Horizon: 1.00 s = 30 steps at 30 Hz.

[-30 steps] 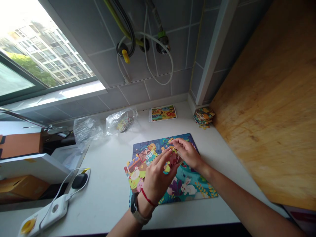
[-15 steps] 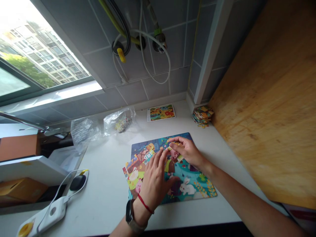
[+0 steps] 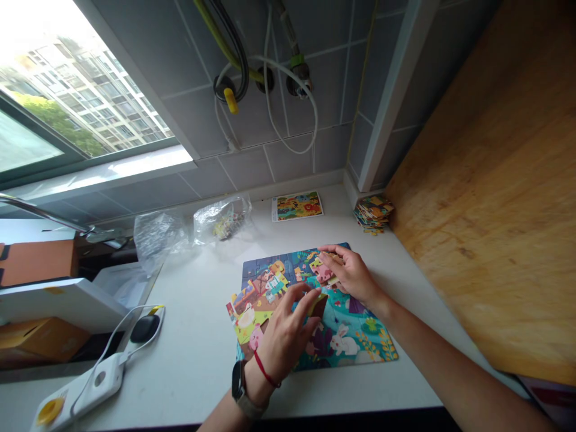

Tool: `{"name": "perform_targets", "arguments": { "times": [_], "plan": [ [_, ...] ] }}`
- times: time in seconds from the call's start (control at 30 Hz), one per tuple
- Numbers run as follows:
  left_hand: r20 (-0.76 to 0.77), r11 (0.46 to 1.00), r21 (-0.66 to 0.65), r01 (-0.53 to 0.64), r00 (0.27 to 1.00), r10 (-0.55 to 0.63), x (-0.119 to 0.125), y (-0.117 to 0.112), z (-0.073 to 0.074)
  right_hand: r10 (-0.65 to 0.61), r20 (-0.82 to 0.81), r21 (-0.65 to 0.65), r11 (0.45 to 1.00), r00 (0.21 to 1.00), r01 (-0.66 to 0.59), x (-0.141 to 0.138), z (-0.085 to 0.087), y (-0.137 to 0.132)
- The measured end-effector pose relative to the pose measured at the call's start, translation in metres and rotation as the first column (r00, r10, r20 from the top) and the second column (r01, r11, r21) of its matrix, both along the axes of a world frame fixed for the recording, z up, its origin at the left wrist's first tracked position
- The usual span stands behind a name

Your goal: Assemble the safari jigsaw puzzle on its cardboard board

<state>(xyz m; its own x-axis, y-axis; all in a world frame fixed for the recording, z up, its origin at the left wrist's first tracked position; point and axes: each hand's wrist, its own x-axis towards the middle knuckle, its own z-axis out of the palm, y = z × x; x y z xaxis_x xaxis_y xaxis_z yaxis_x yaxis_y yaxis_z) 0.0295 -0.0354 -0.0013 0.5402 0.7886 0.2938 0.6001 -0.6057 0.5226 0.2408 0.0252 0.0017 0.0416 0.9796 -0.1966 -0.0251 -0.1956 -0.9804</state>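
Note:
A colourful jigsaw puzzle (image 3: 344, 342) with animals lies on the white counter, partly put together. My left hand (image 3: 288, 327), with a watch and a red string at the wrist, is over its lower middle. Its fingers are closed on a brown and green puzzle piece (image 3: 319, 306), which looks tilted up from the picture. My right hand (image 3: 353, 273) is above the upper right part, closed around a few joined or stacked puzzle pieces (image 3: 323, 273) with pink on them. Both palms hide some of the picture.
At the back lie a bag of pieces (image 3: 222, 222), a crumpled plastic bag (image 3: 157, 237) and a picture card (image 3: 297, 206). Stacked pieces (image 3: 373, 213) stand by the wooden board (image 3: 477, 198). On the left are a power strip (image 3: 85, 390) and boxes (image 3: 40, 264).
My left hand has drawn its fingers in on a brown and green piece, now tilted. My right hand has shifted slightly up and right with its pieces. The camera view has moved a little.

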Motion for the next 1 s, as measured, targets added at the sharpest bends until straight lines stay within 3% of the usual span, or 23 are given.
{"name": "perform_targets", "arguments": {
  "times": [0.1, 0.2, 0.33, 0.53, 0.63, 0.73, 0.9, 1.0],
  "plan": [
    [0.006, 0.999, 0.035, 0.0, 1.0, -0.001, 0.0, -0.002, -0.003, 0.064, 0.229, 0.192, 0.975, 0.971, -0.11, 0.002, 0.0, 0.0],
    [0.008, 0.99, 0.119, -0.076, 0.997, 0.076, 0.002, -0.002, -0.007, 0.221, 0.378, 0.29, 0.894, 0.899, -0.341, 0.003, 0.001, -0.001],
    [0.023, 0.978, 0.171, -0.119, 0.993, 0.117, 0.003, -0.001, -0.007, 0.402, 0.397, 0.268, 0.809, 0.825, -0.524, 0.003, 0.005, -0.005],
    [0.055, 0.978, 0.155, -0.137, 0.99, 0.13, 0.004, 0.004, -0.003, 0.483, 0.406, 0.209, 0.778, 0.776, -0.593, 0.005, 0.006, -0.007],
    [0.067, 0.979, 0.132, -0.154, 0.987, 0.146, 0.002, 0.007, 0.001, 0.466, 0.448, 0.186, 0.786, 0.763, -0.589, 0.003, 0.005, -0.008],
    [-0.01, 0.979, 0.086, -0.186, 0.982, 0.187, -0.01, 0.008, 0.005, 0.406, 0.418, 0.182, 0.839, 0.812, -0.513, 0.0, 0.005, -0.008],
    [-0.306, 0.97, 0.028, -0.242, 0.922, 0.239, -0.058, 0.013, -0.001, 0.274, 0.319, 0.215, 0.912, 0.907, -0.35, -0.001, 0.005, -0.008],
    [-0.344, 0.959, 0.038, -0.281, 0.898, 0.276, -0.085, 0.02, -0.011, 0.256, 0.297, 0.205, 0.924, 0.92, -0.323, -0.002, 0.005, -0.007]
  ]
}}
